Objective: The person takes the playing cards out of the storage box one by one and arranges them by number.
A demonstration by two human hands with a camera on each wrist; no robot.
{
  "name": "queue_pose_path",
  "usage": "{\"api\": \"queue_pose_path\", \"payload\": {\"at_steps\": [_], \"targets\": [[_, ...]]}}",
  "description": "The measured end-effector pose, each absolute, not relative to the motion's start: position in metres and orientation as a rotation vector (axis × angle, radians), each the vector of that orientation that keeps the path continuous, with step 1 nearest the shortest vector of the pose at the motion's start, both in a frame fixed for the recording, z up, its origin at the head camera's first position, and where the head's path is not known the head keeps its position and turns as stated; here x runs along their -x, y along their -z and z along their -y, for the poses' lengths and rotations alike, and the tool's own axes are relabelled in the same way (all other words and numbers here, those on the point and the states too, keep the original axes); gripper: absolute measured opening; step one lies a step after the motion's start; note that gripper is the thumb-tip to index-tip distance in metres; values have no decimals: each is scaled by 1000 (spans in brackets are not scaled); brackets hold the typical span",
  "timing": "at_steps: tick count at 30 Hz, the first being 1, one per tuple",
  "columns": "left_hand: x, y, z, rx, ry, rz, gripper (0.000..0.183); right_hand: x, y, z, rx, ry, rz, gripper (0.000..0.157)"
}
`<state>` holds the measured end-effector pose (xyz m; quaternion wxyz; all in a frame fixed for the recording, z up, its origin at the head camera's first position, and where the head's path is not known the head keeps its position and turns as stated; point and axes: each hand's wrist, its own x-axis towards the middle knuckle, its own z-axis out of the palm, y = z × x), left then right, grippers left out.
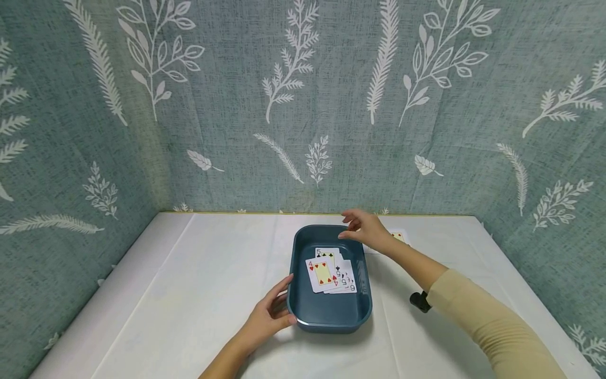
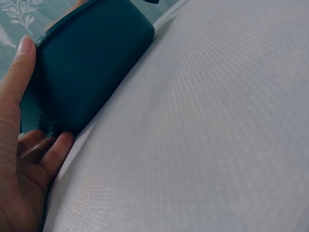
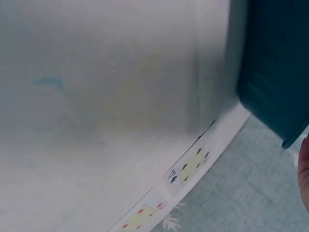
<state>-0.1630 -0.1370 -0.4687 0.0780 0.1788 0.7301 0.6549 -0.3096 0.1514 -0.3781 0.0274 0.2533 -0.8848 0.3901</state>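
While the left hand (image 1: 266, 314) is holding the near left corner of the dark blue tray (image 1: 326, 313), its thumb is pressing at the near end and its fingers are resting along the left wall. The right hand (image 1: 368, 229) is hovering at the tray's far right rim, its bent thumb and fingertips standing apart. The tray is sitting on the white table (image 1: 189, 295), just right of the left hand. Between the hands, a pile of playing cards is lying inside it, the four of hearts (image 1: 323, 275) resting on top and the five of clubs (image 1: 331, 251) showing beyond. Below the right wrist, a red diamond card (image 3: 140, 216) and a black-suited card (image 3: 190, 166) are lying near the table's far edge. Nearer the person than the right hand, a black object (image 1: 419, 302) is lying beside the beige sleeve (image 1: 492, 326). Beyond both hands, leaf-patterned cloth (image 1: 236, 131) is hanging.
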Motion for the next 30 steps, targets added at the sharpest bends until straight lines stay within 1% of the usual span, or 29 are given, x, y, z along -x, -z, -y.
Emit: {"api": "queue_pose_path", "payload": {"at_steps": [7, 13, 19, 26, 30], "targets": [[163, 468, 138, -559, -1966, -2188, 77, 306, 379, -140, -896, -1164, 2777, 60], [163, 468, 138, -554, -1958, -2199, 76, 307, 383, -131, -1062, -1109, 2819, 59], [164, 469, 137, -545, -1959, -2192, 76, 306, 384, -119, -1153, -1012, 2910, 63], [163, 467, 137, -505, -1958, -2188, 77, 307, 389, -109, -1167, -813, 3080, 70], [163, 466, 137, -500, -1962, -2185, 78, 308, 393, -105, -1125, -709, 3184, 70]]}}
